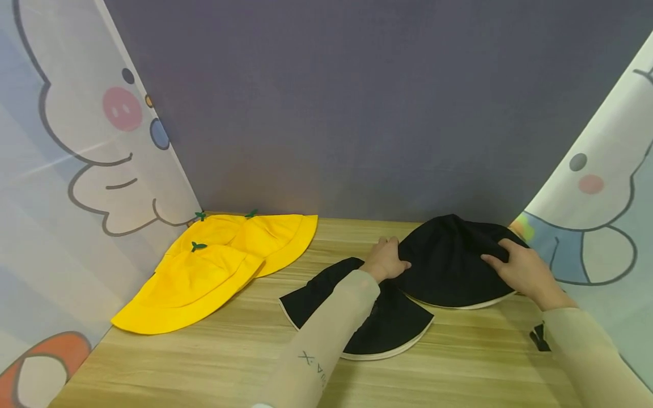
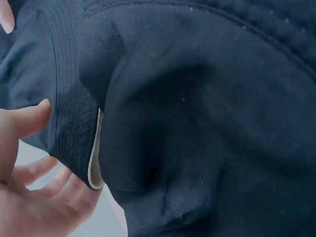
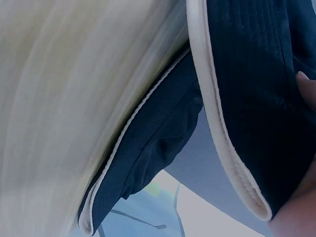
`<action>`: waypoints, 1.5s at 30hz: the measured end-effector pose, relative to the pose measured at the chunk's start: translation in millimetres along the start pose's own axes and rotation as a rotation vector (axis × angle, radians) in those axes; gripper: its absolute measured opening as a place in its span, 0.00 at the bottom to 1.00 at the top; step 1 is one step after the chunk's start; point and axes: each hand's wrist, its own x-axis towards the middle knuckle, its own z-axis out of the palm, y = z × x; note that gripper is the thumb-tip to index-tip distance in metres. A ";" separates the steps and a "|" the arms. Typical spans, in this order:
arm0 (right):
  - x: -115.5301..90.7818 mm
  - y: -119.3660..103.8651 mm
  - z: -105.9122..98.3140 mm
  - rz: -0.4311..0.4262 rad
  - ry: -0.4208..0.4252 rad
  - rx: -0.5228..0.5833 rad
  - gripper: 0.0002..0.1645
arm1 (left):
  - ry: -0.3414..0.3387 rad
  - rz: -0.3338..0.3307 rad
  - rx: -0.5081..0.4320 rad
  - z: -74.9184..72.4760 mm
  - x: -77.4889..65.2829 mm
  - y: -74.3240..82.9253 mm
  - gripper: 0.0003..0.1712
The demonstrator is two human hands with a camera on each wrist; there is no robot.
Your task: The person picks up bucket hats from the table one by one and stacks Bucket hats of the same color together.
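Both hands grip a black bucket hat (image 1: pixel 449 266) with a pale brim edge, at the right of the table. My left hand (image 1: pixel 386 260) pinches its left side; in the left wrist view the thumb lies on the outside of the cloth and the fingers pass behind the brim. My right hand (image 1: pixel 528 272) holds the right side, thumb on the dark fabric. Under my left forearm lies another black hat (image 1: pixel 390 326), partly covered by the sleeve. In the right wrist view a black hat (image 3: pixel 153 138) also rests beyond the held brim.
Several yellow hats (image 1: pixel 194 283) with green sprout tips overlap at the left of the wooden table (image 1: pixel 229 362). A grey panel (image 1: pixel 357 113) stands behind, with cartoon-printed walls on both sides. A small black piece (image 1: pixel 539 338) shows beside the right sleeve.
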 end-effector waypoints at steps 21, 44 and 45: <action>6.4 -30.7 -12.2 -0.001 0.105 0.026 0.31 | 0.112 0.071 -0.133 -22.2 2.5 -6.4 0.40; 21.0 -68.5 8.7 -0.069 0.033 0.142 0.35 | 0.070 0.095 -0.187 -62.3 -15.6 -55.8 0.28; 21.4 -69.9 10.4 -0.069 0.029 0.145 0.35 | 0.063 0.095 -0.192 -63.9 -17.7 -58.1 0.28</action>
